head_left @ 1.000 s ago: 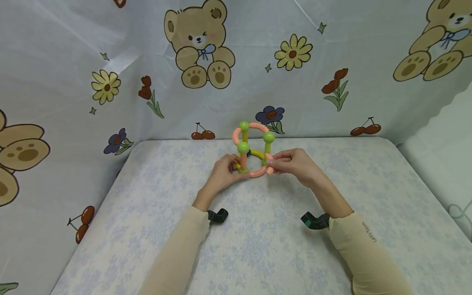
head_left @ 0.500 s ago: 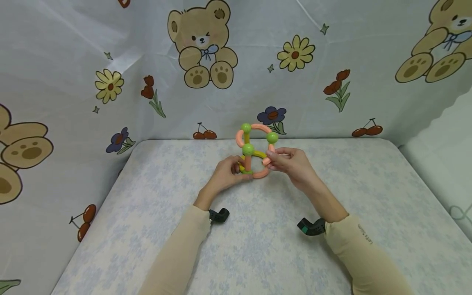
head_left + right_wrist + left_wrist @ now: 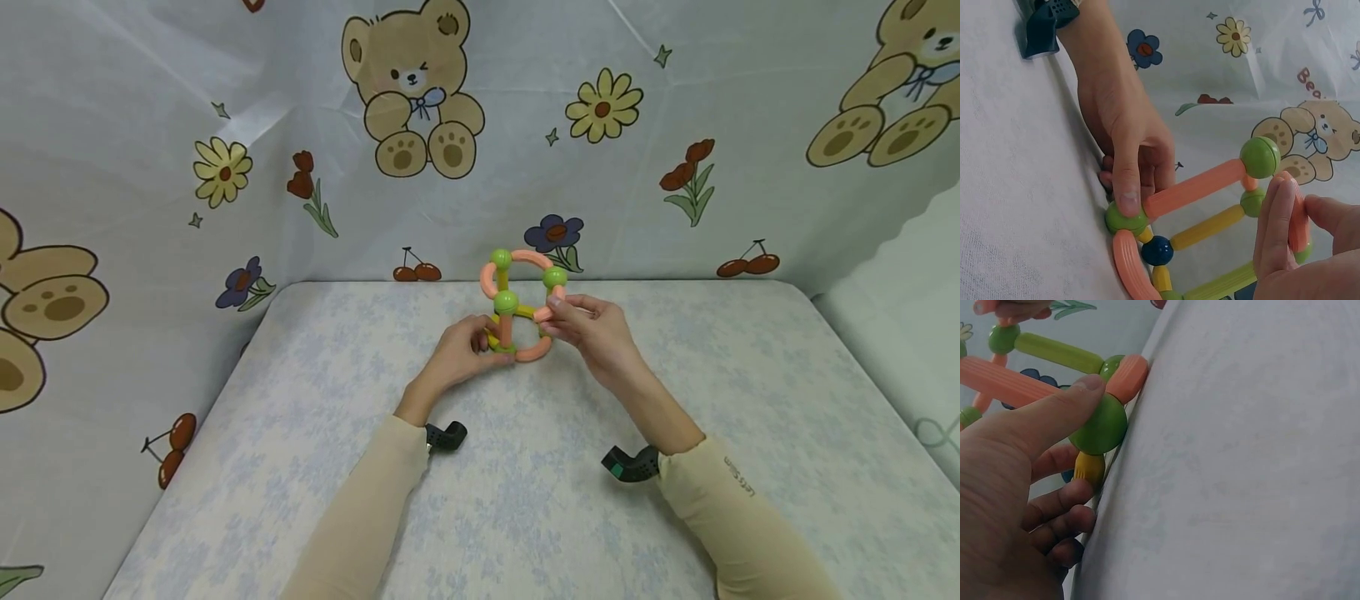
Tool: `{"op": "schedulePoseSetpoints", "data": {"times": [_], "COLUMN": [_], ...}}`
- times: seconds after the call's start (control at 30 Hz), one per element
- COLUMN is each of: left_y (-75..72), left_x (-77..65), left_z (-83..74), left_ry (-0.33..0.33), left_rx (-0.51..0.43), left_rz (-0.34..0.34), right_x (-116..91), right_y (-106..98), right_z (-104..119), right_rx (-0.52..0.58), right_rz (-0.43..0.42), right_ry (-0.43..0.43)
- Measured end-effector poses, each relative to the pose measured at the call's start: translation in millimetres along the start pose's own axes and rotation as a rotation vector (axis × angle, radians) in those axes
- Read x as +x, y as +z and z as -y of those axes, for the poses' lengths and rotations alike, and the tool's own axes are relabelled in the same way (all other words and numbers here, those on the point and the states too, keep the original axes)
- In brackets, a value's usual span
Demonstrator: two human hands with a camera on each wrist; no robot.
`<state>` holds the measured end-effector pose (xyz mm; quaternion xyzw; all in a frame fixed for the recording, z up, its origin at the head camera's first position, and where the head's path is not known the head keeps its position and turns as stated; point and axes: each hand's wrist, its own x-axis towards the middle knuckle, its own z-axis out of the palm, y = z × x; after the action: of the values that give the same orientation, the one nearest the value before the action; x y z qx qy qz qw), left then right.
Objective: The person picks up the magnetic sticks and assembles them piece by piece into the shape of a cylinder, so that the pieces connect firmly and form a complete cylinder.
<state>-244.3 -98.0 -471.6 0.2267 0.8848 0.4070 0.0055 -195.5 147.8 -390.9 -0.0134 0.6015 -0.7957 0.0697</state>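
A toy frame of ribbed rods and balls stands upright at the back middle of the table; one front upright is a straight pink rod (image 3: 506, 332) topped by a green ball (image 3: 507, 302). My left hand (image 3: 459, 348) grips the frame's low front corner. Its thumb presses the lower green ball (image 3: 1100, 428), and its fingertips lie by a short yellow rod (image 3: 1090, 467). Between thumb and fingers, my right hand (image 3: 600, 333) pinches a curved pink rod (image 3: 1298, 219) at the frame's top right, right by another green ball (image 3: 555, 277). A dark blue ball (image 3: 1157, 250) sits at the base.
The pale patterned table (image 3: 525, 500) runs toward me. Close behind the frame rises a cloth backdrop (image 3: 495, 192) printed with bears and flowers. Black wrist cameras (image 3: 632, 464) jut inward from both wrists.
My right hand has raised the curved pink rod from beside the frame's lower right side to its top right ball. My left hand keeps its grip at the base.
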Motion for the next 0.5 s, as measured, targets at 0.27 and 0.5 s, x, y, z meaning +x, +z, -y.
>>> {"op": "schedulePoseSetpoints", "data": {"times": [0.27, 0.5], "left_y": [-0.6, -0.4], "left_x": [-0.5, -0.3], "left_z": [-1.5, -3.7], "left_ry": [0.024, 0.081], "left_rx": [-0.025, -0.076], "left_rz": [0.009, -0.002], "right_x": [-1.1, -3.7], "right_y": [3.9, 7.2], "right_z": [-2.6, -2.7], "right_rx": [0.085, 0.116], "right_rz": [0.024, 0.054], "right_ry": [0.020, -0.011]}}
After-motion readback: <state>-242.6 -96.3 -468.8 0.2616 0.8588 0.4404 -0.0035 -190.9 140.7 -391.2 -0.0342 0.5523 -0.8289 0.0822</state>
